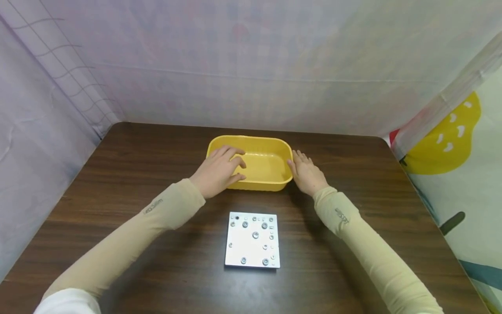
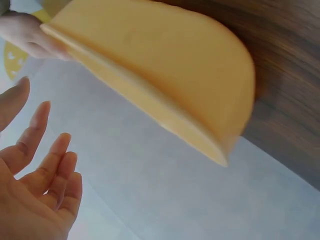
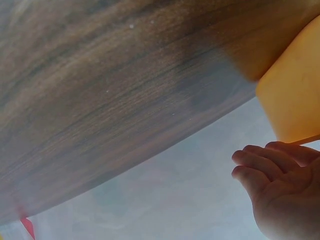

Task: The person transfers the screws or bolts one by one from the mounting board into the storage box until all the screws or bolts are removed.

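Observation:
A yellow plastic basin (image 1: 260, 168) with rounded corners sits toward the far side of the table. My left hand (image 1: 219, 170) hovers over the basin's left end, fingers spread and lightly bent, with nothing held. In the left wrist view, a gap separates that hand (image 2: 42, 175) from the basin's wall (image 2: 165, 60). At the basin's right end is my right hand (image 1: 307, 174), its fingers fairly straight along the outside and its thumb by the rim. The right wrist view has this hand (image 3: 285, 185) close against the basin's edge (image 3: 295, 95); whether it touches is unclear.
A square silvery metal plate (image 1: 252, 240) with several screws lies on the dark wooden table (image 1: 157, 266), nearer than the basin. Pale patterned curtains (image 1: 243, 65) hang behind the table and at its sides.

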{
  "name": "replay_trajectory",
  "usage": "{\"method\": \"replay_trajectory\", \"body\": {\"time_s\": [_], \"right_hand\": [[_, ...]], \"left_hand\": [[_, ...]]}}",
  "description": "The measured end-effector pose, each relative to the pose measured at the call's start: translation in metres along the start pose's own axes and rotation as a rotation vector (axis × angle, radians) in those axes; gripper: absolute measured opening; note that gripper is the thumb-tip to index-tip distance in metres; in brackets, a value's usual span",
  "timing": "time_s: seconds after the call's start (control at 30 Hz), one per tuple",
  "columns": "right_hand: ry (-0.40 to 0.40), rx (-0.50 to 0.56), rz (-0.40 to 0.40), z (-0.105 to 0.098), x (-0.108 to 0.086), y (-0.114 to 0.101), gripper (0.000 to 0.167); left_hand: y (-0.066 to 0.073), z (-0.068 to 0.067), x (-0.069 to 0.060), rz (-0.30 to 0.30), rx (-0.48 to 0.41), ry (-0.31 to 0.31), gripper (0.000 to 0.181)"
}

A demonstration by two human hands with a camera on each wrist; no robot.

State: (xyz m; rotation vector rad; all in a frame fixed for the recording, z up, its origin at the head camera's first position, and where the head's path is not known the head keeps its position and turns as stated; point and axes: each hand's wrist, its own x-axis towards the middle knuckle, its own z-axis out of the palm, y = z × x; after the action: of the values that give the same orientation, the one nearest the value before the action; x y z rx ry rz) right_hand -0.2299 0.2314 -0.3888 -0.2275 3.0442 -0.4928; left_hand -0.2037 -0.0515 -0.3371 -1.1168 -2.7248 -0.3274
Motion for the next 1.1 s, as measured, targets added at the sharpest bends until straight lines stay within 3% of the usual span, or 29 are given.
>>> {"method": "replay_trajectory", "body": {"time_s": [0.33,0.57,0.77,1.1], "right_hand": [[0.005,-0.003,-0.009,0.000,-0.002,0.001,0.059],[-0.002,-0.005,-0.007,0.000,-0.001,0.001,0.058],[0.000,-0.007,-0.010,0.001,-0.001,0.002,0.059],[-0.001,0.002,-0.004,0.002,-0.001,0.003,0.058]], "left_hand": [[0.030,-0.002,-0.016,0.140,0.010,0.001,0.026],[0.049,0.011,-0.027,0.180,0.018,-0.104,0.028],[0.054,0.023,-0.032,0.219,0.043,-0.127,0.026],[0.055,0.037,-0.032,0.223,0.074,-0.150,0.023]]}}
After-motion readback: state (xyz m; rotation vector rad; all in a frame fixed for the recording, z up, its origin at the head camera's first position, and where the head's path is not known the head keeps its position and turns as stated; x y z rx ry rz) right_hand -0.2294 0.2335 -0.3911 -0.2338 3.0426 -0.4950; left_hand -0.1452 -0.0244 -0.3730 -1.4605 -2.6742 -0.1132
